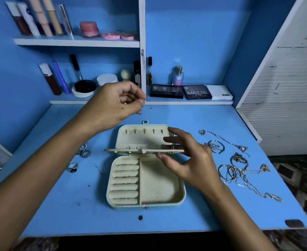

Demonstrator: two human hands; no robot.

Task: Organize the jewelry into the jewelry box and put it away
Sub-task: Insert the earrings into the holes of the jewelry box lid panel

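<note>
"MATTE" palette [197, 92] and "NUDE" box [219, 92] on shelf, blue desk [194, 211], blue walls. Right hand [190, 161] pinching flap [143, 150] of open box [145, 178]; left hand [118, 103] curled, can't tell if holding anything.

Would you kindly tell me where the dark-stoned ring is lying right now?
In the head view, the ring lies on the desk, left of the jewelry box, under the left forearm.
</note>
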